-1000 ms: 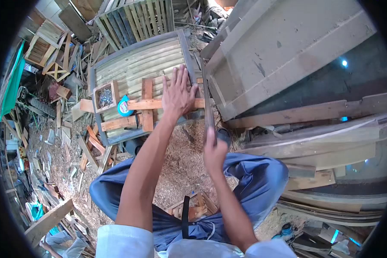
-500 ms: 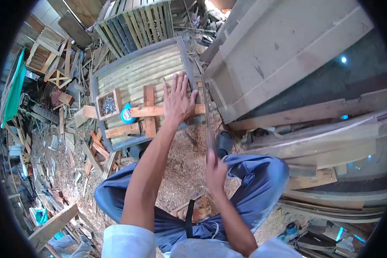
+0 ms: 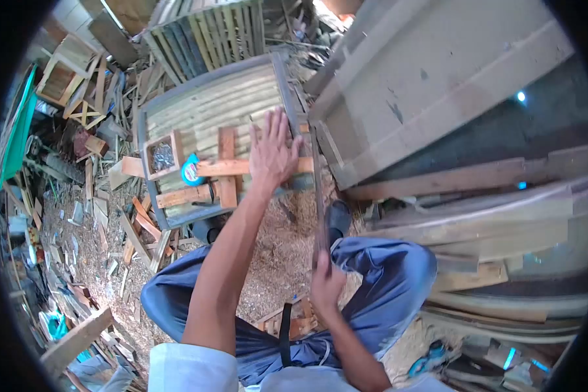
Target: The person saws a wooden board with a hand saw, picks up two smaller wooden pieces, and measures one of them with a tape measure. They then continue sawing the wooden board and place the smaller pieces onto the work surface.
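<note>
My left hand (image 3: 272, 153) lies flat with its fingers spread, pressing on a wooden strip (image 3: 225, 167) laid across a grey-framed slatted panel (image 3: 209, 91). My right hand (image 3: 326, 284) is closed round the handle of a handsaw (image 3: 319, 196), seen nearly edge-on and a little blurred. Its blade runs forward past the strip's right end. Under or beside that strip, a short upright wooden piece (image 3: 227, 138) and a lower strip (image 3: 183, 196) rest on the panel. A blue tape measure (image 3: 191, 171) sits at the strip's left end, near an open wooden box of nails (image 3: 162, 157).
A slatted crate (image 3: 206, 39) stands beyond the panel. Large panelled boards (image 3: 438, 91) lean at the right, above stacked planks (image 3: 490, 274). Wood offcuts (image 3: 144, 232) and sawdust cover the floor at left. My bent knees flank the work.
My right hand has drawn the handsaw back toward my body. My left hand stays on the strip, and the view has shifted slightly.
</note>
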A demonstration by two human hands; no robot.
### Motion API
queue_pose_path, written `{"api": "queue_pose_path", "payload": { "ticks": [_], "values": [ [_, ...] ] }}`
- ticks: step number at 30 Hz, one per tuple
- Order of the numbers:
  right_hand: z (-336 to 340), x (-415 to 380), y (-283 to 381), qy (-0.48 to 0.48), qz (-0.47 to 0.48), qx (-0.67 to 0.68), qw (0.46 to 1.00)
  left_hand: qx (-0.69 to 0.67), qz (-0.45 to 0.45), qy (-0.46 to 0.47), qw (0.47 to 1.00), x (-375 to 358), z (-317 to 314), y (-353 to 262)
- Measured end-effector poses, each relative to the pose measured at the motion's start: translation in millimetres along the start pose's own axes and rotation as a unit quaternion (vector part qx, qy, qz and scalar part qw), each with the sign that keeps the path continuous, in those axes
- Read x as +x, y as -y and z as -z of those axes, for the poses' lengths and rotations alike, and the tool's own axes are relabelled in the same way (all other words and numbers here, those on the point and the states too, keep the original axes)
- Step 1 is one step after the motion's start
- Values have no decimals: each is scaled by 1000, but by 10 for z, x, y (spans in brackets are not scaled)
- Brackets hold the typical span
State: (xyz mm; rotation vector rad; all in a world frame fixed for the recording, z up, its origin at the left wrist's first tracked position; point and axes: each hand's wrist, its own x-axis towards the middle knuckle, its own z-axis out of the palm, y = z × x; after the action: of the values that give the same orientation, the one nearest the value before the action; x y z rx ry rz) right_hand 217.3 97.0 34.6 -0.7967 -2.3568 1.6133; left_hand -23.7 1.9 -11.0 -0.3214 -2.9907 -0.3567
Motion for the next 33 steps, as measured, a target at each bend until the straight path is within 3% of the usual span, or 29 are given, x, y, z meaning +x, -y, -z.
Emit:
{"api": "queue_pose_path", "payload": {
  "ticks": [3, 6, 9, 10, 11, 14, 19, 22, 25, 26, 28, 33],
  "values": [
    [-274, 696, 151, 20, -21, -30, 999, 1, -2, 19, 1000, -34, -40, -11],
    [-103, 175, -144, 24, -54, -40, 997, -5, 1, 18, 1000, 3, -29, 20],
    [71, -230, -141, -31, 27, 8, 999, -8, 13, 45, 999, 19, -15, -8],
    [67, -95, -126, -14, 14, -32, 999, -23, 4, -1, 1000, 32, -66, 1],
    [57, 10, -128, -1, -5, -72, 997, -18, -2, 12, 1000, -60, -130, -9],
    [-209, 624, 88, 51, -2, -43, 998, 1, -6, 7, 1000, 9, -71, 32],
    [188, -87, 113, 10, 28, -21, 999, -8, 5, 5, 1000, 59, 12, 30],
    [55, 108, -69, 33, -21, -38, 999, 0, -3, 10, 1000, 14, -48, -3],
    [-287, 685, 121, 36, 15, -24, 999, -1, -4, -2, 1000, 21, -35, 12],
    [-217, 520, 64, 64, 10, -26, 998, -9, -15, -1, 1000, -16, -19, 22],
    [-18, -8, -168, -3, 52, 6, 999, -6, -21, -7, 1000, -28, -37, -3],
    [-28, 22, -206, -11, -34, -32, 999, -31, 20, -18, 999, 48, -65, -30]
  ]
}}
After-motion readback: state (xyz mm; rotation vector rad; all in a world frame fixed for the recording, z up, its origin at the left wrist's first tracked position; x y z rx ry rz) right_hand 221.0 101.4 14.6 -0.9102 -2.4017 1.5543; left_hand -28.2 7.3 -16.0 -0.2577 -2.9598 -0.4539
